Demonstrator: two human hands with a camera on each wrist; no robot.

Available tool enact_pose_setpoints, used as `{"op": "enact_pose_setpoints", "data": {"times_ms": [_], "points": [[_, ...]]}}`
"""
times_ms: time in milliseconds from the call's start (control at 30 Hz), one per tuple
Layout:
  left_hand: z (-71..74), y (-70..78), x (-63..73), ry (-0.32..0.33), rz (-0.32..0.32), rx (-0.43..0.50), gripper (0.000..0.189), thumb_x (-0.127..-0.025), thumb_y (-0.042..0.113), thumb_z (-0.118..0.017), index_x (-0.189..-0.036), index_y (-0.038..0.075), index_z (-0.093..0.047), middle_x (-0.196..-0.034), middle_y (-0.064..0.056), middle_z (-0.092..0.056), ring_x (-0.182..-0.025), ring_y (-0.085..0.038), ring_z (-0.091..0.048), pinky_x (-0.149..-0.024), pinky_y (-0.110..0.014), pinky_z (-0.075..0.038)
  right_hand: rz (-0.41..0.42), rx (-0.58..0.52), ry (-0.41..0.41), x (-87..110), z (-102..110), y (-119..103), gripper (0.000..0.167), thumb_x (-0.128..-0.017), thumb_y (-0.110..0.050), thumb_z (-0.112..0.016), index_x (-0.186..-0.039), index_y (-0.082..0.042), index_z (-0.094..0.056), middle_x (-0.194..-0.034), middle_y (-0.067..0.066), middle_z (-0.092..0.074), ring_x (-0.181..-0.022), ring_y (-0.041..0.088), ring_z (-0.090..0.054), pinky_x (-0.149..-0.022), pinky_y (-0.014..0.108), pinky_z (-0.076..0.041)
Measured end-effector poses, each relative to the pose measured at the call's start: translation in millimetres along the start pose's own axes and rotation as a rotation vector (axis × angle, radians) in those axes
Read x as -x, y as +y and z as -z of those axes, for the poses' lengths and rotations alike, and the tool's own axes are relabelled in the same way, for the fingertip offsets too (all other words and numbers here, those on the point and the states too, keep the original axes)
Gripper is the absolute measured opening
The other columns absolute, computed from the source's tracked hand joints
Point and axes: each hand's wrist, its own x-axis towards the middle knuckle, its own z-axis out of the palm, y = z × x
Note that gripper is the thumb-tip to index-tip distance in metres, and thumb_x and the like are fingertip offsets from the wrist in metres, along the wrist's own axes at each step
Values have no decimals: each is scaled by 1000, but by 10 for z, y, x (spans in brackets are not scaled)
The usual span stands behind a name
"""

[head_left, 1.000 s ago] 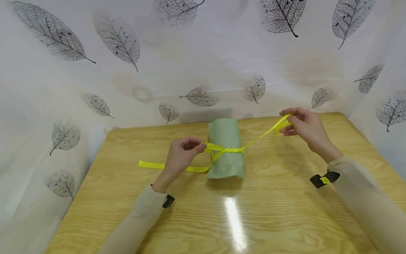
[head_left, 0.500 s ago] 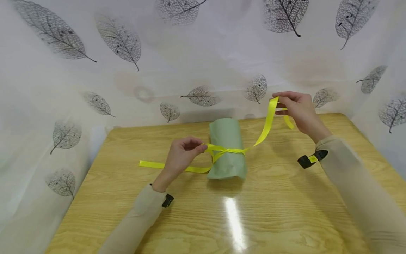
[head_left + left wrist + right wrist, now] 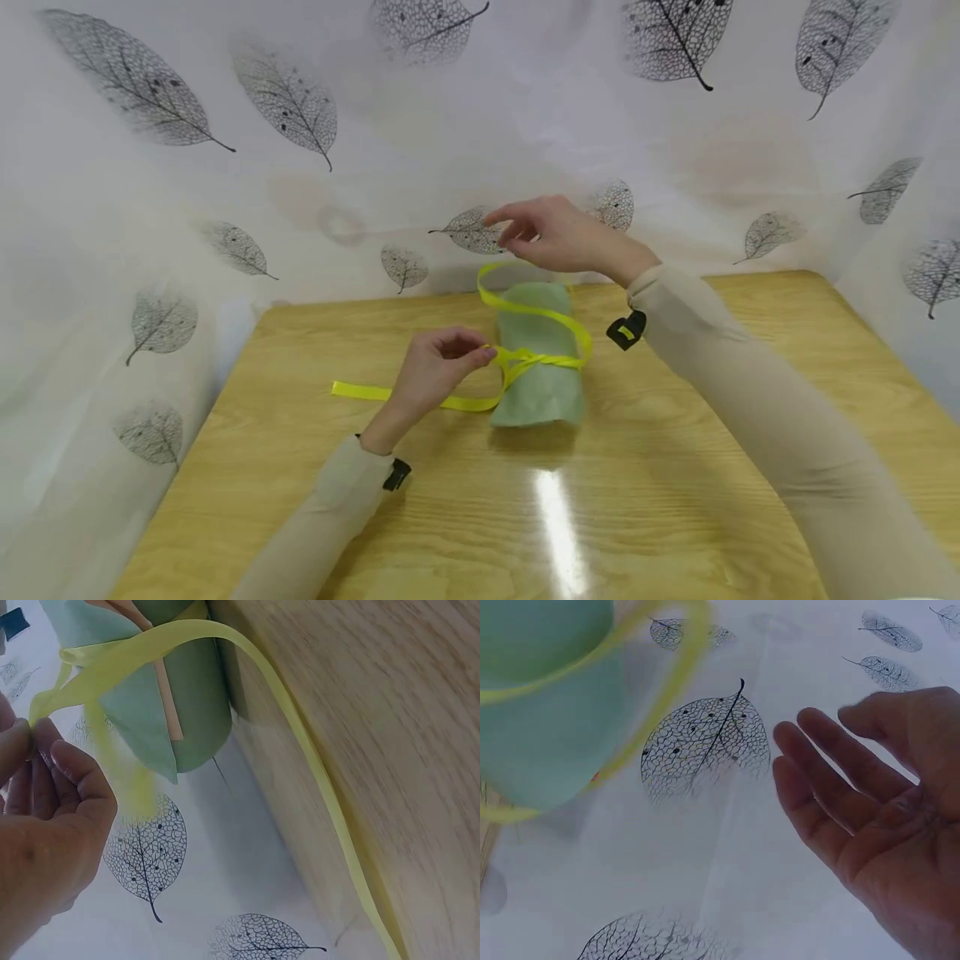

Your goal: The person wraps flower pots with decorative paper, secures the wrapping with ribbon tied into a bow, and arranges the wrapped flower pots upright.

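Yellow ribbon [image 3: 558,361] is circling the green roll [image 3: 542,335] on the table [image 3: 637,500]; we are judging it mid-tying, left hand [image 3: 441,367] pinching it, right hand [image 3: 558,236] hovering empty, fingers [image 3: 855,759] loosely parted, next needing to catch the loose length [image 3: 532,311].

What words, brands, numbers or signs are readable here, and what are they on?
None can be read.
Roll and ribbon: no lettering visible.
Backdrop: only printed leaves, no writing visible.
Yellow patch on the right wristband: too small to tell.
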Motion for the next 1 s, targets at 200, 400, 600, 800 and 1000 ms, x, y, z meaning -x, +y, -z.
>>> {"op": "enact_pose_setpoints", "data": {"times_ms": [200,400,600,800,1000], "points": [[-12,-7,1,-1,10,-1,11,-93,12,-76,-100,4,-76,-98,-12,-77,-93,-39,-73,-82,-48,-62,-107,15,33,251,18,285,37,-102,-10,-53,-138,-9,-63,-113,13,-77,-101,28,-73,-73,34,-56],[-33,-6,-13,-22,30,6,12,-94,15,-76,-101,6,-76,-98,-10,-77,-94,-37,-73,-84,-49,-61,-88,30,-54,631,-143,518,27,-100,-9,-57,-121,-4,-73,-101,9,-78,-87,19,-74,-70,30,-57],[-48,34,-106,-70,7,-6,12,-94,16,-76,-102,8,-77,-99,-9,-78,-85,-15,-73,-78,-38,-61,17,50,46,963,-330,332,19,-100,-10,-62,-112,-9,-77,-95,1,-76,-82,13,-70,-67,27,-55],[-42,40,-196,-61,-21,-36,10,-93,18,-77,-100,11,-79,-97,-4,-78,-82,-15,-71,-70,-25,-57,202,5,158,1005,-591,188,15,-93,-8,-73,-107,-6,-78,-84,-1,-76,-67,3,-60,-58,22,-51],[-69,9,-235,-75,-66,-29,11,-93,16,-77,-102,10,-79,-99,-6,-77,-83,-16,-73,-74,-29,-60,240,-12,167,952,-767,172,21,-92,-13,-76,-111,-6,-77,-80,-6,-74,-65,0,-58,-57,21,-51]]}}
